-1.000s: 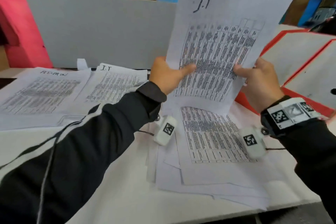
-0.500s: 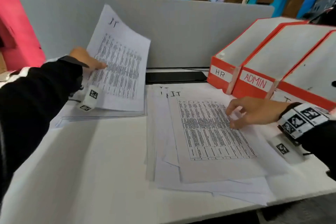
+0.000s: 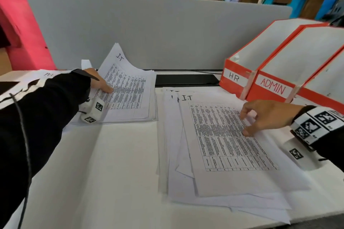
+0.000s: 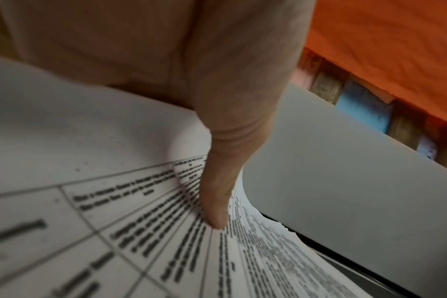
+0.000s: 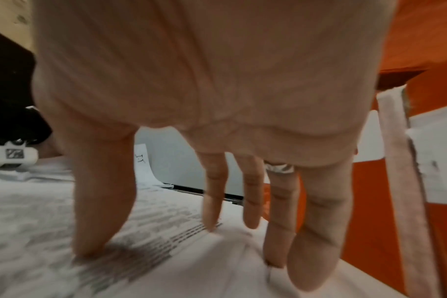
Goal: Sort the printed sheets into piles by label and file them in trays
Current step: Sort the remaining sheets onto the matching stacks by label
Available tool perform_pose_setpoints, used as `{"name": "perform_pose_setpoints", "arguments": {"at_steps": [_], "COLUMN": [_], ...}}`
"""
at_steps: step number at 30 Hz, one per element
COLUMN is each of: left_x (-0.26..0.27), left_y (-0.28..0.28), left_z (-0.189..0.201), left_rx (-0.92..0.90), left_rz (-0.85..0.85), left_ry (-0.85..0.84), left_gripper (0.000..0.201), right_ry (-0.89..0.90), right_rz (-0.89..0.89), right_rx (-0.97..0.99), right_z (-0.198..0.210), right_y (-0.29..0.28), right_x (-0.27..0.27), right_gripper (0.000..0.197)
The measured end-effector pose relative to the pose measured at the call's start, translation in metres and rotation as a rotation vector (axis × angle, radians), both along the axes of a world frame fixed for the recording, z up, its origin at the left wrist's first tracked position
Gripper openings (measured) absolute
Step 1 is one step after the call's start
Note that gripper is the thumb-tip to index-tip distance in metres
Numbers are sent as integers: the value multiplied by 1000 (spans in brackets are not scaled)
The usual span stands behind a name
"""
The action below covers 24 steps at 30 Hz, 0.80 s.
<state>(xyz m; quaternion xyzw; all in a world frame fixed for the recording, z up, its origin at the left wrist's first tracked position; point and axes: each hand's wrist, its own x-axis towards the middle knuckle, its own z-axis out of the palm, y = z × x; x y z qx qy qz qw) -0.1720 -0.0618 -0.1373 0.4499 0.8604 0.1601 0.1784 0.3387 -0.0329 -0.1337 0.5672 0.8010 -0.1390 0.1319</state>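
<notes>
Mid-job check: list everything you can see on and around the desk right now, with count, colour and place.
I.T sheet: one, white, top edge curling up, on the left-centre pile.
Left-centre pile: one, white, on the desk.
Far-left pile: one, white, label mostly hidden by the sleeve.
Unsorted stack: one, white, loose, centre-right; top sheet marked I.T.
File trays: three, orange and white, right rear; labels HR, ADMIN, third label not visible.
Divider panel: one, grey, behind the desk.
Desk: one, white.
Left hand: thumb presses on the I.T sheet.
Right hand: fingertips touch the unsorted stack.
</notes>
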Motion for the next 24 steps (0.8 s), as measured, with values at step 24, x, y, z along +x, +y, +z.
{"name": "perform_pose_setpoints", "arguments": {"at_steps": [24], "left_x": [115], "left_y": [-3], "left_z": [31], "left_rx": [338], "left_rz": [-408], "left_ry": [-488], "left_gripper": [90], "right_ry": [1040], "right_rz": [-328], "right_rx": [271], "right_z": [50], "right_y": [22], "right_x": [7], "right_gripper": [9]}}
